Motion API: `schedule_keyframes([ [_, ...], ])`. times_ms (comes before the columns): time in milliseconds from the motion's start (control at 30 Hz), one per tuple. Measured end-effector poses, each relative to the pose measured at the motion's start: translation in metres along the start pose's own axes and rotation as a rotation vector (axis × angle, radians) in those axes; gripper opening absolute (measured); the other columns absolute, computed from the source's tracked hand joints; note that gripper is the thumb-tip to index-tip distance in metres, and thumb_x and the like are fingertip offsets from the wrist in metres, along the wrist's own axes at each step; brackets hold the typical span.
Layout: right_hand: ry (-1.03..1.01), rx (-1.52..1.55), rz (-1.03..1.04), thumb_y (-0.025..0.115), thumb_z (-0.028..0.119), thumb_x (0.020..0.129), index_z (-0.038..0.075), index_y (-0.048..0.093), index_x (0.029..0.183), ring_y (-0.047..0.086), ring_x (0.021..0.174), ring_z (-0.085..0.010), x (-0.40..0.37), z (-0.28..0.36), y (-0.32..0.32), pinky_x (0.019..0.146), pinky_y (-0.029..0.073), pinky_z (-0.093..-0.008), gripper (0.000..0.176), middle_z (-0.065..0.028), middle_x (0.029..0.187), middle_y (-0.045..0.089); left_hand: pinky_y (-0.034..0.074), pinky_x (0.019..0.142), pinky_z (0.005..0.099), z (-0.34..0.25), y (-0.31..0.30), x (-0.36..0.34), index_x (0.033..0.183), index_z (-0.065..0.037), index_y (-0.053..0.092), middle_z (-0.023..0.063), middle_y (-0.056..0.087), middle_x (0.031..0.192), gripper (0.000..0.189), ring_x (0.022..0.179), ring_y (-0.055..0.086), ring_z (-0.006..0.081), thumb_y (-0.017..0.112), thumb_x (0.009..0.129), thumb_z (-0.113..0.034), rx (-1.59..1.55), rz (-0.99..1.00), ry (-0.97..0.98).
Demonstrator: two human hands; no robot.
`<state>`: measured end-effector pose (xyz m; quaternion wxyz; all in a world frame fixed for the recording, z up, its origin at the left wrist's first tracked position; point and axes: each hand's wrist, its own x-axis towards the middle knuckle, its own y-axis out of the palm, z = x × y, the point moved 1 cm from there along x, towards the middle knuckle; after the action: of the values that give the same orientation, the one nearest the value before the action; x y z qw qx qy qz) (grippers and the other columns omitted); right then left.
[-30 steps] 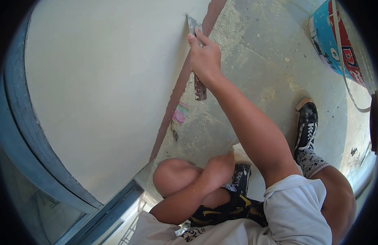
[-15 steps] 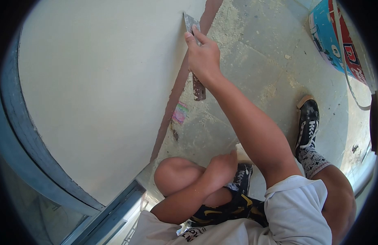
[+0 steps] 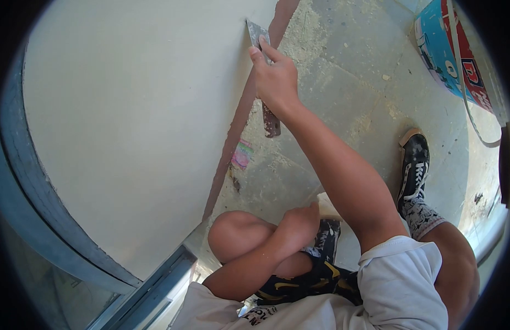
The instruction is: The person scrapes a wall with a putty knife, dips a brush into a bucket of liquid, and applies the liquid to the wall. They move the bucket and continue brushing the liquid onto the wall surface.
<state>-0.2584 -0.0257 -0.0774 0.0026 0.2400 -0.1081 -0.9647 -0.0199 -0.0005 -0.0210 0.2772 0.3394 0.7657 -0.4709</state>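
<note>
My right hand (image 3: 276, 80) is wrapped round a putty knife (image 3: 271, 122), its metal blade against the white wall (image 3: 134, 110) near the brown skirting strip (image 3: 238, 121). The dark handle sticks out below the palm. Lower down, my left hand (image 3: 303, 220) rests by my bent knee, next to a pale, flat-looking piece (image 3: 327, 208) that my right forearm partly covers. The fingers of my left hand are mostly hidden, so its grip cannot be made out.
A blue and red bucket (image 3: 445, 60) with a handle stands at the upper right. Pale crumbs and dust lie on the grey floor (image 3: 348, 104). A pink and green wrapper (image 3: 242, 154) is beside the skirting. A blue-grey frame (image 3: 62, 212) edges the wall at left.
The putty knife's blade has shifted very slightly down along the wall, with its handle a little lower. My left hand looks unmoved.
</note>
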Motion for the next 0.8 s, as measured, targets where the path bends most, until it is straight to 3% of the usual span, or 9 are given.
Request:
schedule_keyframes([
  [100, 0.005, -0.112, 0.045, 0.057, 0.031, 0.086, 0.008, 0.051, 0.127, 0.060, 0.102, -0.0347, -0.005, 0.001, -0.016, 0.089, 0.045, -0.0359, 0.048, -0.0264, 0.110, 0.059, 0.049, 0.059, 0.0456, 0.002, 0.000, 0.003, 0.087, 0.005, 0.050, 0.0219, 0.060, 0.069, 0.013, 0.065, 0.062, 0.0369, 0.044, 0.081, -0.006, 0.007, -0.011, 0.044],
  [167, -0.205, -0.299, -0.051, 0.059, 0.031, 0.084, 0.010, 0.053, 0.126, 0.062, 0.093, -0.0354, -0.011, 0.010, -0.032, 0.081, 0.048, -0.0374, 0.047, -0.0249, 0.100, 0.063, 0.050, 0.058, 0.0450, 0.006, 0.001, 0.008, 0.098, 0.009, 0.051, 0.0208, 0.061, 0.070, 0.025, 0.065, 0.062, 0.0357, 0.045, 0.080, -0.008, 0.000, 0.028, -0.032],
  [333, -0.288, -0.725, -0.075, 0.061, 0.031, 0.082, 0.009, 0.050, 0.127, 0.062, 0.086, -0.0385, -0.013, 0.022, -0.107, 0.075, 0.049, -0.0427, 0.051, -0.0230, 0.092, 0.064, 0.051, 0.066, 0.0451, 0.009, -0.005, 0.016, 0.094, 0.007, 0.056, 0.0230, 0.063, 0.078, 0.023, 0.074, 0.064, 0.0366, 0.046, 0.080, -0.008, 0.028, -0.006, -0.022],
  [467, -0.164, -1.396, 0.030, 0.061, 0.031, 0.081, 0.009, 0.048, 0.127, 0.060, 0.089, -0.0383, -0.011, 0.009, -0.188, 0.077, 0.049, -0.0434, 0.053, -0.0214, 0.094, 0.062, 0.050, 0.074, 0.0439, 0.003, -0.039, 0.020, 0.090, 0.005, 0.059, 0.0244, 0.064, 0.084, 0.020, 0.081, 0.063, 0.0382, 0.051, 0.076, -0.007, 0.036, 0.116, -0.124],
  [500, -0.171, -1.412, 0.021, 0.061, 0.031, 0.081, 0.009, 0.048, 0.127, 0.060, 0.089, -0.0383, -0.018, 0.010, -0.202, 0.077, 0.049, -0.0434, 0.053, -0.0214, 0.094, 0.062, 0.050, 0.074, 0.0439, 0.006, -0.048, 0.019, 0.090, 0.005, 0.059, 0.0244, 0.064, 0.084, 0.020, 0.081, 0.063, 0.0382, 0.051, 0.076, -0.007, 0.029, 0.107, -0.109],
  [567, -0.420, -1.751, 0.068, 0.062, 0.029, 0.079, 0.006, 0.053, 0.114, 0.060, 0.087, -0.0369, -0.032, 0.018, -0.217, 0.078, 0.049, -0.0436, 0.044, -0.0191, 0.089, 0.061, 0.048, 0.079, 0.0443, 0.015, -0.065, 0.020, 0.100, 0.005, 0.056, 0.0269, 0.062, 0.091, 0.026, 0.089, 0.061, 0.0398, 0.054, 0.078, -0.009, -0.027, 0.122, -0.157],
  [700, -0.327, -1.654, 0.328, 0.062, 0.024, 0.078, 0.004, 0.055, 0.105, 0.061, 0.080, -0.0342, -0.054, 0.073, -0.216, 0.072, 0.050, -0.0427, 0.034, -0.0153, 0.082, 0.060, 0.046, 0.078, 0.0449, 0.014, -0.089, 0.022, 0.098, 0.005, 0.054, 0.0279, 0.061, 0.091, 0.026, 0.086, 0.060, 0.0408, 0.055, 0.082, -0.015, -0.218, -0.095, -0.164],
  [767, -0.524, -1.505, 0.464, 0.060, 0.016, 0.079, 0.006, 0.057, 0.099, 0.060, 0.075, -0.0310, -0.076, 0.108, -0.215, 0.066, 0.049, -0.0408, 0.022, -0.0122, 0.078, 0.059, 0.050, 0.069, 0.0413, 0.001, -0.097, 0.030, 0.095, 0.003, 0.051, 0.0221, 0.063, 0.081, 0.024, 0.076, 0.064, 0.0362, 0.053, 0.087, -0.019, -0.419, -0.341, 0.034],
  [800, -0.688, -1.448, 0.479, 0.062, 0.014, 0.077, 0.006, 0.060, 0.096, 0.059, 0.070, -0.0289, -0.090, 0.125, -0.214, 0.063, 0.048, -0.0393, 0.021, -0.0107, 0.076, 0.058, 0.050, 0.069, 0.0413, -0.008, -0.101, 0.032, 0.095, 0.003, 0.051, 0.0221, 0.063, 0.081, 0.024, 0.076, 0.064, 0.0362, 0.053, 0.087, -0.019, -0.430, -0.343, 0.029],
])
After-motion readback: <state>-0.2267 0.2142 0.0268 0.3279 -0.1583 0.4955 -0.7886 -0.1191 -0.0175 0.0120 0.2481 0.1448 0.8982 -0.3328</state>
